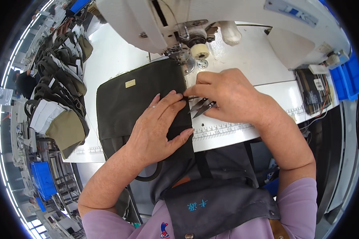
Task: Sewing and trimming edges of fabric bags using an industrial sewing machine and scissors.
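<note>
A dark olive-black fabric bag piece with a small pale label lies on the white sewing table, its top edge near the machine's needle area. My left hand rests on this piece, fingers apart and flat, fingertips at its right part. My right hand grips black thread snips just right of the fabric's edge, blades pointing left and down, with its index fingertip close to my left fingertips. A dark strap loop hangs below my left hand.
A white sewing machine arches over the table. Stacked dark, white and khaki pieces line the left side. At right are a black wrapped box and blue bins. Co-workers, machines and a blue crate fill the far left.
</note>
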The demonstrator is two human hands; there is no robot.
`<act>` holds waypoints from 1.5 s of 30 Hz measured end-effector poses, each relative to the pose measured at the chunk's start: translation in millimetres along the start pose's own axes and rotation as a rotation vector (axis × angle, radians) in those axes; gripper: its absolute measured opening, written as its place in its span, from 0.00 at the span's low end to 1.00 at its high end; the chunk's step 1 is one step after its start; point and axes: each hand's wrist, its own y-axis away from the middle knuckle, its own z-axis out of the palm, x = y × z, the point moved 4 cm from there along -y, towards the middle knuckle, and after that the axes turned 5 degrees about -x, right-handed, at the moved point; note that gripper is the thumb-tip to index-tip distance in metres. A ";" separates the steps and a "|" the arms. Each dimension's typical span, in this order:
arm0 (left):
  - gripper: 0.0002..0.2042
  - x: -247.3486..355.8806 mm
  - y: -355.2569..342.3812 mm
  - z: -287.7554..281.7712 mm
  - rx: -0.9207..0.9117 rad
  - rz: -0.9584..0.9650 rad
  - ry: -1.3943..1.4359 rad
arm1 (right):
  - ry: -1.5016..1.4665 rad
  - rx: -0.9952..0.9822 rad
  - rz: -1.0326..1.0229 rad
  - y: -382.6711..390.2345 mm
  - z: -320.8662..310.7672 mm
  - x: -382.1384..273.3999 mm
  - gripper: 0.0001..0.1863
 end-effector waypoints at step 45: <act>0.16 -40.3 -34.6 -8.8 0.146 -0.100 -0.014 | 0.058 0.124 0.018 -6.3 6.5 4.5 0.16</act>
